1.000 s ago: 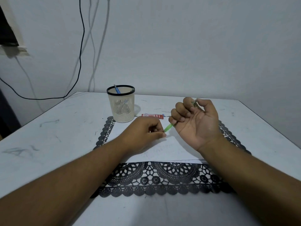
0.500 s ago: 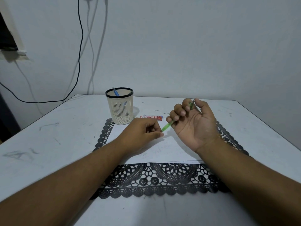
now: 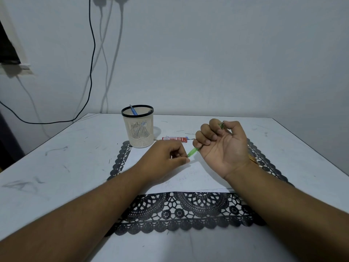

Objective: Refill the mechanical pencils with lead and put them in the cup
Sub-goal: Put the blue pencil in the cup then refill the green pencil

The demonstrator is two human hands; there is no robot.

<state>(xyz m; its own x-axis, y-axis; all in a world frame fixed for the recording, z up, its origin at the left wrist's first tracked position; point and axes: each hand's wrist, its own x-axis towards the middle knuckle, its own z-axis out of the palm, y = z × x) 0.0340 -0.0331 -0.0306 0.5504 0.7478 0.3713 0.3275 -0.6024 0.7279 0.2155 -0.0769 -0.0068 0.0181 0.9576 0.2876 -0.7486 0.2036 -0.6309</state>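
R hand – we see its grip curled round green pencil, frame center | L hand pinches pencil's lower tip | cup upper-left of hands, on tabletop, blue pencil inside | lead case beside cup

- Single head-worn view, wide-angle, facing forward and down.
- Worktop fills lower frame, close; both forearms enter from bottom corners.
- Wall occupies upper half, farther off.

White table bears black lace mat, cup, lead case
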